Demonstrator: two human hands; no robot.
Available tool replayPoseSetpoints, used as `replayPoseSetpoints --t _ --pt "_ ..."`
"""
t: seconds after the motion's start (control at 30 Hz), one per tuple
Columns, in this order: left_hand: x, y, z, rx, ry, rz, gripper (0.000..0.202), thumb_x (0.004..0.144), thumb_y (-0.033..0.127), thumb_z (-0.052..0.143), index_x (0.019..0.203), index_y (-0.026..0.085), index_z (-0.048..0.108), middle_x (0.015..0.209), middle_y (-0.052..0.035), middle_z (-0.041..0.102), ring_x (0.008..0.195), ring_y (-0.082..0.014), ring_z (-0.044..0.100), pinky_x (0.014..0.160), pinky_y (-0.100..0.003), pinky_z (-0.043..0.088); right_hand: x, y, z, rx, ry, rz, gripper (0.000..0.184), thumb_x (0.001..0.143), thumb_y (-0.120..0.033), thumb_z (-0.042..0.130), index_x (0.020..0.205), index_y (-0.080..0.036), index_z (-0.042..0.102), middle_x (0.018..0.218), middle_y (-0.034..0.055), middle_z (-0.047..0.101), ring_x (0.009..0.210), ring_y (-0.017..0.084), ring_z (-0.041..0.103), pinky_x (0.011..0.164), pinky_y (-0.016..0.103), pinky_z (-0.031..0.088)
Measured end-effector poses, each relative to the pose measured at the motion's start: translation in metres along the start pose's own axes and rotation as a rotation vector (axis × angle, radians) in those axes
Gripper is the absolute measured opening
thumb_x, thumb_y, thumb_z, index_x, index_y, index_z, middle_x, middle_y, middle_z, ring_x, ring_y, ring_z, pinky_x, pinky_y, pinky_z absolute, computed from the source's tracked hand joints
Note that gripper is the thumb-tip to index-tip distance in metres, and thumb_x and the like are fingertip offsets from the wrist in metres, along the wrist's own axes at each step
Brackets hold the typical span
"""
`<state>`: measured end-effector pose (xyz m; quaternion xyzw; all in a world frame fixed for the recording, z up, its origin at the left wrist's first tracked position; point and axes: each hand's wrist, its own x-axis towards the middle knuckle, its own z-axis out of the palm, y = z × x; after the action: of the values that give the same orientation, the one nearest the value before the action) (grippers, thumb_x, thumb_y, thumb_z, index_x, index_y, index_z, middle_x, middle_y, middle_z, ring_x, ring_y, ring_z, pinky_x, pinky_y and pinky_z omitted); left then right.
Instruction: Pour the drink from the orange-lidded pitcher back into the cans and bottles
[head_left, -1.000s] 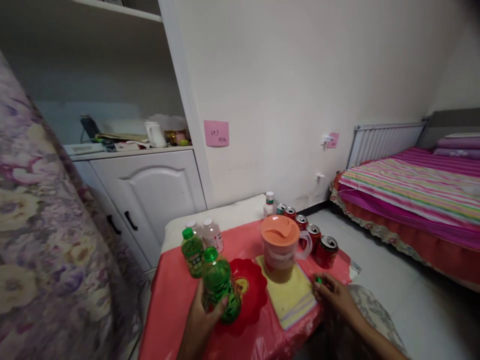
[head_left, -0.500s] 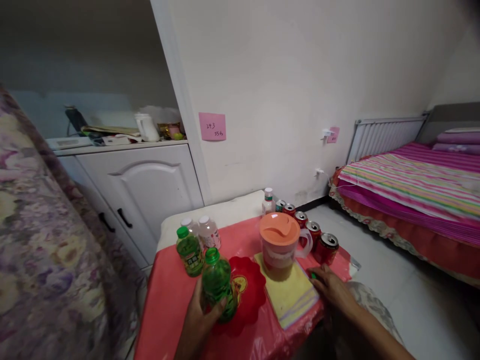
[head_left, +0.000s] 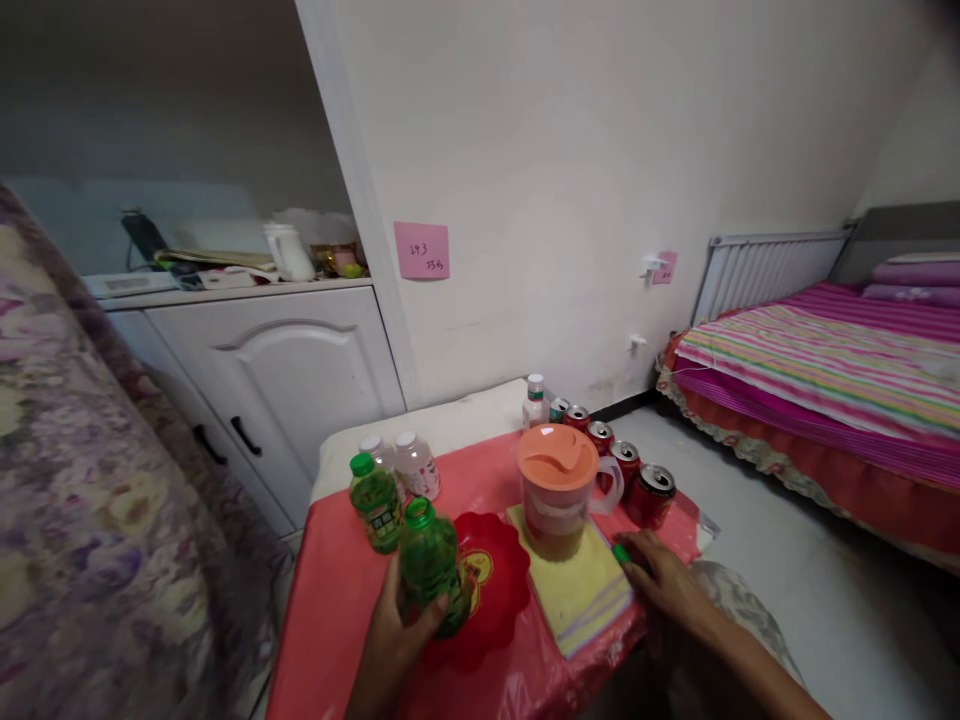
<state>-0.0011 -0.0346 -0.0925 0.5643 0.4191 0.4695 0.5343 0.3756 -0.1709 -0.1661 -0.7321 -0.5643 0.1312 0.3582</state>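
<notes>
Lower centre: our left hand (head_left: 395,625) grips the green bottle (head_left: 429,555) — cap (head_left: 621,553) already off, pinched by our right hand (head_left: 664,585).

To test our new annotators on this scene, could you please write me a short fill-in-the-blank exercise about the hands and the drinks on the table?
1. The left hand grips a ___ bottle.
2. The pitcher with the orange lid stands on a ___ cloth.
3. A small green cap sits at the fingertips of the ___ hand.

Missing words: green; yellow; right.
</notes>
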Motion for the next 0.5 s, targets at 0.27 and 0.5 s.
replayPoseSetpoints --t 0.27,0.5 --pt "-0.006 0.011 0.007 -0.073 0.045 0.049 0.085 0.059 0.047 0.087 0.132 0.016 0.055 0.131 -0.0151 0.067 0.123 -0.0381 0.061 0.101 -0.043 0.052 -0.016 -0.052 -0.014 0.173 0.083 -0.054 0.032 0.093 -0.045 0.048 0.102 -0.021 0.068 0.098 0.0104 0.073 0.089 0.026 0.068 0.083 0.039 0.055" --pt "-0.011 0.002 0.017 -0.086 -0.033 0.051 0.091 0.062 0.052 0.083 0.137 0.014 0.047 0.132 -0.0176 0.065 0.123 -0.0371 0.060 0.103 -0.042 0.050 -0.020 -0.154 0.031 0.451 -0.157 -0.275 0.040 0.091 -0.030 0.053 0.128 -0.022 0.062 0.111 0.0114 0.070 0.081 0.022 0.067 0.076 0.036 0.057"
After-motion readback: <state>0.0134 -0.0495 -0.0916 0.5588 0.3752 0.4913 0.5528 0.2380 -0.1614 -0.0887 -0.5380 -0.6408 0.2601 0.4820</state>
